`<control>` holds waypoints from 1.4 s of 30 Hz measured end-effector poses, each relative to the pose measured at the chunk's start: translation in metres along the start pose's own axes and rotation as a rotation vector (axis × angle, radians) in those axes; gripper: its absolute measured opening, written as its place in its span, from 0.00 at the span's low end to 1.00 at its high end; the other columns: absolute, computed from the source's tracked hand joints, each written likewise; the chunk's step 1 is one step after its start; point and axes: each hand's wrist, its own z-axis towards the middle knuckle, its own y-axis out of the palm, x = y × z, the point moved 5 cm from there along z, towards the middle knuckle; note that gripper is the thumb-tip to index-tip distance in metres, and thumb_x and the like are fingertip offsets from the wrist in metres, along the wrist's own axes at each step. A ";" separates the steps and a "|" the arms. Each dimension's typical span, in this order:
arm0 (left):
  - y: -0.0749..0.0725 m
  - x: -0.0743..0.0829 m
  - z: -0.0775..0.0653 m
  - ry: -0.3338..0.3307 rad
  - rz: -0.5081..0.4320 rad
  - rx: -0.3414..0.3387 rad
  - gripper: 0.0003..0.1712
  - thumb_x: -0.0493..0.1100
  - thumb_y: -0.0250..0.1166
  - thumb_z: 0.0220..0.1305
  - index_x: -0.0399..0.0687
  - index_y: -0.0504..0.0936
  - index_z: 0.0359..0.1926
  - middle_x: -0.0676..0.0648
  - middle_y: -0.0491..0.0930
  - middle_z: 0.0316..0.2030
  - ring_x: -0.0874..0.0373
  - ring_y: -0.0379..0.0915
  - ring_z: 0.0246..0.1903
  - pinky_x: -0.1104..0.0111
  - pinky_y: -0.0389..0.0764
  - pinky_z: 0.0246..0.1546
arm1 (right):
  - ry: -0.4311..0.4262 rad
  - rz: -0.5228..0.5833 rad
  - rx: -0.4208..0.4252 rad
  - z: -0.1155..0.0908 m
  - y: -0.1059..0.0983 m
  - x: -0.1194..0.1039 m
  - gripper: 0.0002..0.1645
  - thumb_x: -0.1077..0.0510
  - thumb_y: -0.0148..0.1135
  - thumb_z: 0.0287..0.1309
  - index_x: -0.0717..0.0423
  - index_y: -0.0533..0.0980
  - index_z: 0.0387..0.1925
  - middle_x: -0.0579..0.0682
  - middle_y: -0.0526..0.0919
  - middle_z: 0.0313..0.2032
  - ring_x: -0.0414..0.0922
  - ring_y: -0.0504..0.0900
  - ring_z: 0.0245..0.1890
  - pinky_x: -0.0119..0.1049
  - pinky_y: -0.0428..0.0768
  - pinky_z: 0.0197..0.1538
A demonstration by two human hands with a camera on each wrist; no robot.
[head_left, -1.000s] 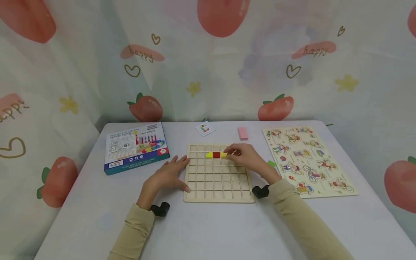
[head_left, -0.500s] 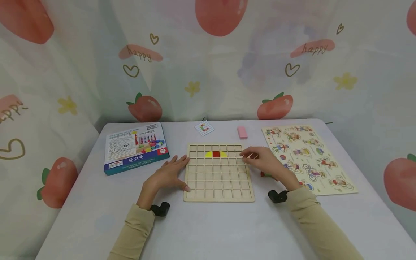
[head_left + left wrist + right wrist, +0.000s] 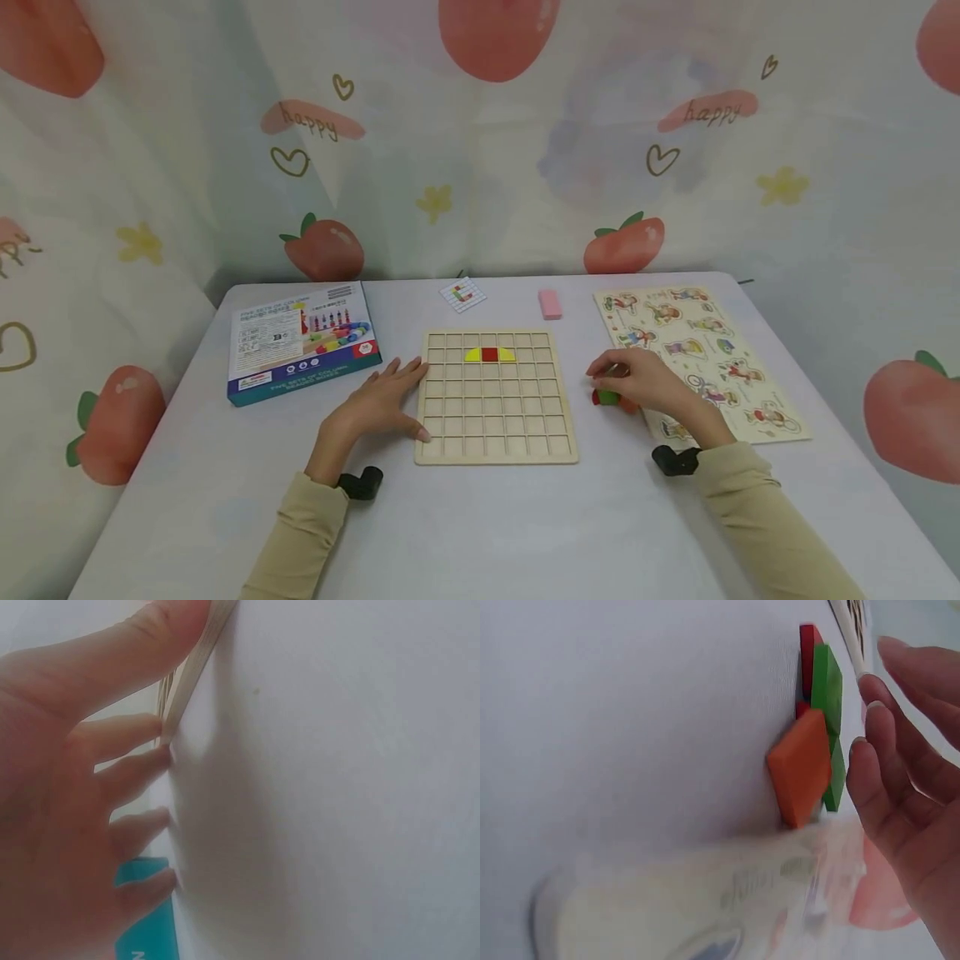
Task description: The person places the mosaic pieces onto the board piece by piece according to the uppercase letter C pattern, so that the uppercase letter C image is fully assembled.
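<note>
A wooden grid board (image 3: 495, 459) lies on the table. In its upper part a red square tile (image 3: 490, 355) sits between two yellow tiles (image 3: 473, 356) with slanted or rounded outer sides. My left hand (image 3: 375, 410) is spread at the board's left edge, thumb and fingers touching it. My right hand (image 3: 652, 385) hovers over a small pile of loose tiles right of the board, fingers loosely bent and holding nothing. In the right wrist view, the pile has an orange diamond tile (image 3: 801, 769), green tiles (image 3: 827, 688) and red ones, just below the fingertips.
A wooden picture puzzle board (image 3: 705, 358) lies at the right, partly under my right hand. A blue-green boxed set (image 3: 303, 342) stands at the left. A small pattern card (image 3: 462, 295) and a pink block (image 3: 550, 305) lie behind the grid board.
My right hand has left the right-hand yellow tile in the grid and moved right to the loose pile. My left hand has stayed at the board's edge.
</note>
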 end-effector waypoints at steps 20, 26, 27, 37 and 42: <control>-0.001 0.001 0.000 0.010 -0.020 -0.006 0.65 0.55 0.82 0.49 0.50 0.55 0.81 0.48 0.48 0.82 0.41 0.32 0.82 0.42 0.38 0.80 | 0.054 -0.038 -0.045 -0.006 0.003 0.012 0.15 0.59 0.76 0.56 0.54 0.83 0.46 0.49 0.83 0.37 0.44 0.74 0.35 0.34 0.75 0.37; 0.000 -0.001 0.001 0.009 -0.024 -0.004 0.65 0.56 0.82 0.49 0.51 0.55 0.81 0.48 0.48 0.82 0.42 0.32 0.82 0.42 0.38 0.80 | 0.003 -0.061 0.015 -0.003 0.003 0.009 0.07 0.60 0.73 0.60 0.52 0.84 0.41 0.46 0.85 0.36 0.43 0.76 0.34 0.35 0.77 0.39; 0.000 -0.002 0.001 0.008 -0.023 -0.003 0.65 0.56 0.82 0.49 0.51 0.55 0.81 0.48 0.48 0.82 0.42 0.32 0.82 0.42 0.38 0.80 | -0.004 -0.059 0.019 -0.003 0.003 0.007 0.05 0.60 0.72 0.61 0.51 0.84 0.40 0.46 0.86 0.36 0.42 0.77 0.33 0.35 0.77 0.40; 0.000 -0.002 0.001 0.016 -0.020 0.002 0.65 0.56 0.82 0.49 0.50 0.56 0.81 0.48 0.48 0.82 0.42 0.32 0.82 0.42 0.38 0.80 | -0.002 0.063 0.029 0.006 0.006 -0.008 0.08 0.59 0.67 0.67 0.55 0.84 0.46 0.51 0.88 0.39 0.43 0.84 0.31 0.33 0.80 0.36; 0.000 -0.001 0.001 0.014 -0.016 -0.002 0.65 0.56 0.82 0.49 0.50 0.56 0.81 0.48 0.48 0.82 0.42 0.32 0.82 0.42 0.38 0.80 | -0.027 0.112 0.027 0.014 0.012 -0.017 0.10 0.61 0.67 0.66 0.56 0.84 0.47 0.52 0.88 0.38 0.44 0.84 0.30 0.33 0.79 0.32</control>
